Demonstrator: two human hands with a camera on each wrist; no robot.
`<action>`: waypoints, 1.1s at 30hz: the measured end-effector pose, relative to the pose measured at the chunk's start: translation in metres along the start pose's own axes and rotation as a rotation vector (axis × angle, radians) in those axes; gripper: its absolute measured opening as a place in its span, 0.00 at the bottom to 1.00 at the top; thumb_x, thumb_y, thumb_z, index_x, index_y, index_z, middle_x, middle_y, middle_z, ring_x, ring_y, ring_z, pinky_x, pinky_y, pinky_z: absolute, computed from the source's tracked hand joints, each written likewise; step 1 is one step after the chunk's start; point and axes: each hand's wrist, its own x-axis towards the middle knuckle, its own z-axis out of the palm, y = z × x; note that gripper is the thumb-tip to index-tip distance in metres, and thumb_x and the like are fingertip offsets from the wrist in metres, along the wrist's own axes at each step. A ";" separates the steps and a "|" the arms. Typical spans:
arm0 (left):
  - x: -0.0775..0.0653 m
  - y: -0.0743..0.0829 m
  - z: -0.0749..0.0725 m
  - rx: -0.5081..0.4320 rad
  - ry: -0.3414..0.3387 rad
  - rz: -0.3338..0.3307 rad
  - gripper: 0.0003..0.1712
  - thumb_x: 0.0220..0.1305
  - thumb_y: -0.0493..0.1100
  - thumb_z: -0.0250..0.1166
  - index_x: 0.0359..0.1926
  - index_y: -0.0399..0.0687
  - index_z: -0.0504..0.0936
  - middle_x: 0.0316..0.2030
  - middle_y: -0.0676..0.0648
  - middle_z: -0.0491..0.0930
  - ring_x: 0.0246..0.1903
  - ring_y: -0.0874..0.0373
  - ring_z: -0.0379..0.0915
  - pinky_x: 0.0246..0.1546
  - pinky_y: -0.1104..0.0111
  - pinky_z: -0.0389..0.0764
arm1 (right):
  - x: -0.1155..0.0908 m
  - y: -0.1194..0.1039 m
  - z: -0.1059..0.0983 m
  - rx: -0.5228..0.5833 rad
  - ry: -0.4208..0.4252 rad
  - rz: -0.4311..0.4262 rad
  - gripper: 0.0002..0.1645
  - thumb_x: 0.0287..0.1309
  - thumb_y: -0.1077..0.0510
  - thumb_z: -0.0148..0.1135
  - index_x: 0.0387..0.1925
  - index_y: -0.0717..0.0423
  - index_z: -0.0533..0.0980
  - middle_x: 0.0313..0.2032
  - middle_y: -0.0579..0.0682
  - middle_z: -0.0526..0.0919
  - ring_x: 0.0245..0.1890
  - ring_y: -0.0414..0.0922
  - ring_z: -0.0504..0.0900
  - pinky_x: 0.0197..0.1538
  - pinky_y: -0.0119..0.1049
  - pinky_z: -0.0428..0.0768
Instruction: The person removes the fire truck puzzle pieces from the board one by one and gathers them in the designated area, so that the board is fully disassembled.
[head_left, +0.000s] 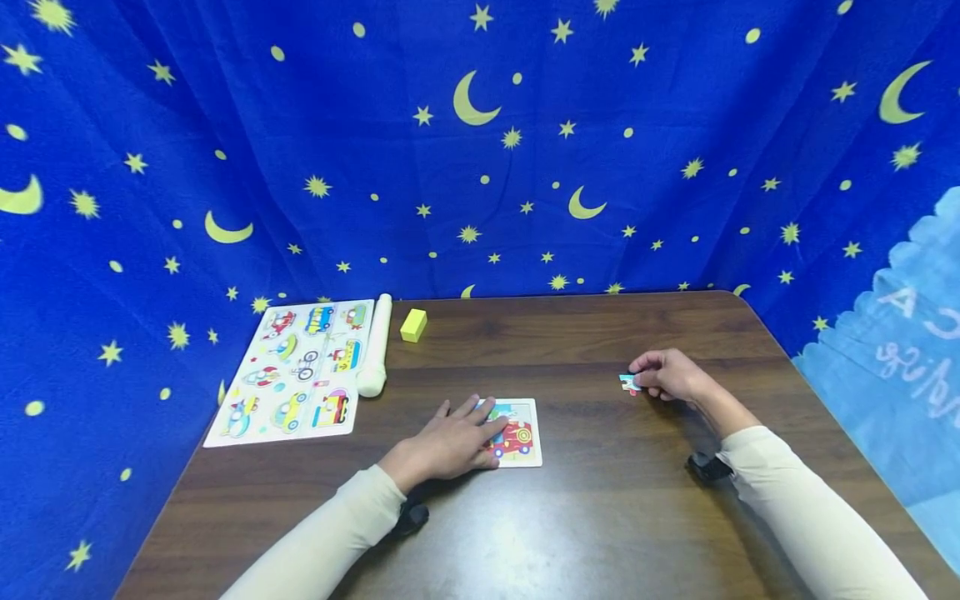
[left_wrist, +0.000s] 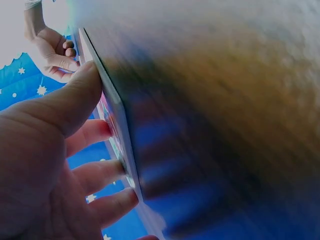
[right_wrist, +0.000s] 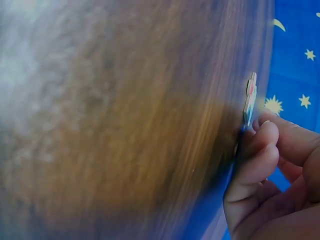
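A small jigsaw puzzle (head_left: 525, 454) with a red car picture and a pale frame lies flat on the table. My left hand (head_left: 450, 437) rests over its left part, fingers spread and fairly straight. In the left wrist view the thumb (left_wrist: 82, 92) lies along the near edge of the puzzle board (left_wrist: 117, 115). Off to the right, my right hand (head_left: 671, 377) pinches a small jigsaw piece (head_left: 628, 382) between thumb and fingers, close over the table. The right wrist view shows that piece (right_wrist: 251, 97) nearly edge-on, sticking out past the fingertips.
A larger vehicle picture board (head_left: 288, 375) lies at the left of the table (head_left: 600, 517). Beside it are a white stick-like object (head_left: 377, 346) and a yellow block (head_left: 413, 325). A blue star-and-moon cloth (head_left: 525, 167) hangs behind the table's back edge.
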 end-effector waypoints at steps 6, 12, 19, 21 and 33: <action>-0.003 -0.002 0.000 -0.006 0.008 -0.004 0.40 0.72 0.66 0.57 0.79 0.62 0.61 0.80 0.45 0.51 0.79 0.42 0.43 0.73 0.36 0.50 | 0.000 -0.009 0.006 -0.021 0.052 -0.027 0.17 0.67 0.65 0.61 0.53 0.74 0.74 0.25 0.48 0.77 0.24 0.39 0.74 0.23 0.30 0.74; -0.004 -0.003 -0.001 -0.017 0.028 -0.005 0.40 0.71 0.66 0.59 0.78 0.62 0.63 0.80 0.45 0.53 0.79 0.43 0.45 0.73 0.36 0.50 | 0.000 -0.035 0.044 -0.006 -0.022 -0.113 0.17 0.66 0.63 0.64 0.52 0.70 0.76 0.27 0.50 0.79 0.26 0.42 0.76 0.25 0.33 0.76; -0.001 -0.004 -0.002 0.004 0.039 0.012 0.40 0.70 0.66 0.59 0.77 0.61 0.64 0.79 0.44 0.54 0.78 0.42 0.47 0.73 0.36 0.50 | -0.009 -0.071 0.117 -0.076 -0.220 -0.215 0.16 0.60 0.60 0.70 0.48 0.64 0.80 0.29 0.48 0.79 0.25 0.42 0.76 0.24 0.33 0.75; 0.000 -0.003 -0.002 0.018 0.047 0.018 0.40 0.70 0.67 0.60 0.77 0.61 0.65 0.79 0.44 0.55 0.78 0.43 0.48 0.73 0.36 0.51 | -0.012 -0.079 0.133 -0.178 -0.214 -0.262 0.16 0.56 0.60 0.74 0.45 0.61 0.82 0.30 0.46 0.80 0.27 0.40 0.76 0.28 0.33 0.76; -0.001 -0.002 -0.002 0.026 0.085 0.050 0.39 0.69 0.65 0.61 0.75 0.57 0.68 0.79 0.42 0.55 0.77 0.41 0.49 0.72 0.36 0.55 | -0.017 -0.089 0.162 -0.501 -0.064 -0.321 0.12 0.45 0.62 0.78 0.30 0.50 0.81 0.25 0.41 0.76 0.27 0.38 0.72 0.34 0.34 0.71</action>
